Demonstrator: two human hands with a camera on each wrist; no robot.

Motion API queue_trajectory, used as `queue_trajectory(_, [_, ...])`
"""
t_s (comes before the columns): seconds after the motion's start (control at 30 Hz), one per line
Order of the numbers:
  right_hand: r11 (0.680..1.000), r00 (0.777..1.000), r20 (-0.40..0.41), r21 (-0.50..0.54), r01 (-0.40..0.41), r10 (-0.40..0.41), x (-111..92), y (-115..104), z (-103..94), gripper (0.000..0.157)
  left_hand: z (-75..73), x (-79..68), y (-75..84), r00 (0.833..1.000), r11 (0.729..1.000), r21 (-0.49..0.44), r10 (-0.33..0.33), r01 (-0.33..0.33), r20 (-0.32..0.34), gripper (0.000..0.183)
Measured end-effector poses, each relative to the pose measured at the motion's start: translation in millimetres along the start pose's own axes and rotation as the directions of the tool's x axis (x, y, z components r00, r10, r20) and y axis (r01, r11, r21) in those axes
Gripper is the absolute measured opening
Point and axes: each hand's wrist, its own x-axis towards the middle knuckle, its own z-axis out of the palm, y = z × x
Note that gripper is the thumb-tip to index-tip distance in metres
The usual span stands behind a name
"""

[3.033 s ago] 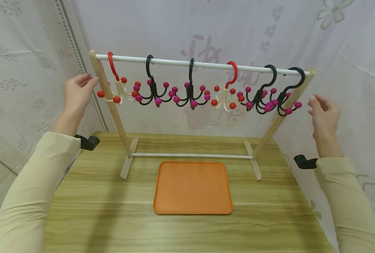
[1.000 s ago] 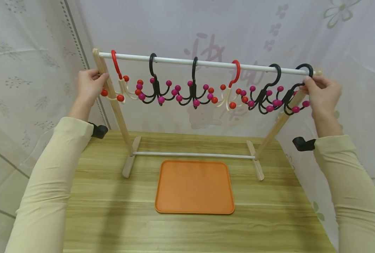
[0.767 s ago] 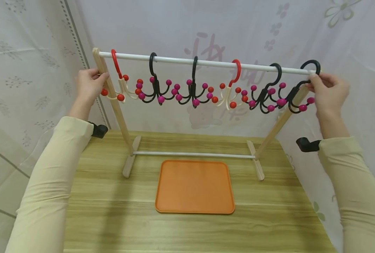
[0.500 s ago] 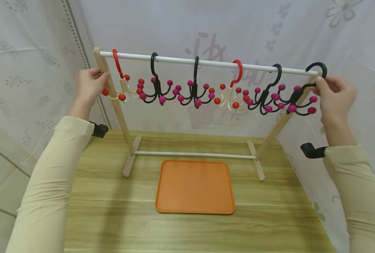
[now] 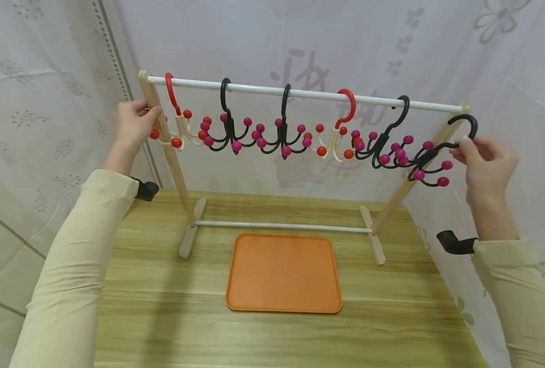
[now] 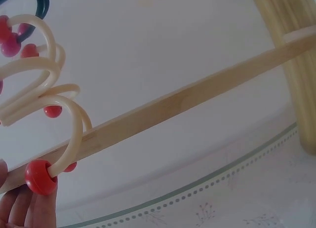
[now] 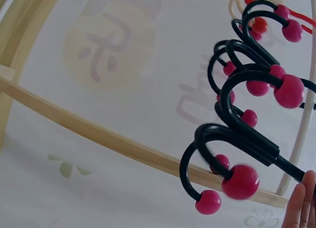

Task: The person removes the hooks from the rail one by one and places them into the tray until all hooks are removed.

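Observation:
My right hand (image 5: 491, 168) pinches the neck of a black octopus-style hook hanger (image 5: 431, 155) with pink ball tips. Its curved top is off the white rail (image 5: 263, 91), just below the rail's right end, and the body tilts down to the left. In the right wrist view the pink-tipped prongs (image 7: 240, 182) spread out left of the fingertips. My left hand (image 5: 132, 128) grips the left wooden post (image 5: 167, 148) near its top, thumb in front. Beside it hangs a cream hook hanger (image 5: 178, 125) with a red hook and red balls; one red ball (image 6: 41, 176) overlaps the fingers in the left wrist view.
Several more hangers hang along the rail, among them a black one (image 5: 281, 132) and a red-and-cream one (image 5: 334, 140). An orange tray (image 5: 284, 273) lies on the wooden table (image 5: 199, 317) before the rack. A patterned curtain (image 5: 235, 30) stands behind.
My left hand came to the left post and stayed. The right hand took hold of the rightmost black hanger, slid it right past the rail's end, and brought it off and slightly down.

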Motion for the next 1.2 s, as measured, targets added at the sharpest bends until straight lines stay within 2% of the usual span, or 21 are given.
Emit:
queue_trajectory(0.23, [1.000, 1.000, 0.015, 0.001, -0.012, 0.012, -10, 16, -4.0, 0.029, 0.4, 0.1, 0.1, 1.000, 1.000, 0.007, 0.003, -0.003, -0.008, 0.048])
queue_trajectory(0.37, [0.998, 0.999, 0.035, -0.045, -0.036, 0.037, -13, 25, -5.0, 0.026, 0.2, -0.9, 0.3, 1.000, 1.000, 0.001, -0.005, 0.005, 0.000, 0.048])
queue_trajectory(0.53, [0.987, 0.996, 0.056, -0.152, -0.054, 0.063, -20, 38, -6.1, 0.028, -0.1, -1.0, -0.4, 1.000, 1.000, -0.003, -0.006, 0.006, -0.005, 0.048])
queue_trajectory(0.63, [0.968, 0.996, 0.054, -0.243, -0.054, 0.069, -26, 47, -6.7, 0.026, -0.4, -0.1, -0.6, 1.000, 1.000, -0.005, -0.008, 0.008, -0.007, 0.048])
queue_trajectory(0.8, [0.941, 0.998, 0.040, -0.337, -0.028, 0.044, -35, 67, -7.5, 0.015, -0.6, 1.7, -0.5, 1.000, 1.000, -0.001, -0.011, 0.011, -0.008, 0.047])
queue_trajectory(0.97, [0.876, 0.997, 0.075, -0.483, 0.021, 0.017, -48, 87, -8.7, 0.016, -0.1, 2.7, -0.2, 1.000, 1.000, 0.015, -0.012, 0.012, -0.009, 0.048])
queue_trajectory(1.13, [0.856, 0.992, 0.121, -0.516, 0.034, 0.033, -63, 103, -7.8, 0.022, 0.1, 1.7, 0.2, 1.000, 1.000, 0.019, -0.008, 0.008, -0.010, 0.048])
queue_trajectory(1.2, [0.858, 0.990, 0.134, -0.512, 0.030, 0.045, -69, 110, -7.1, 0.023, 0.2, 1.1, 0.5, 1.000, 1.000, 0.022, -0.004, 0.004, -0.008, 0.047])
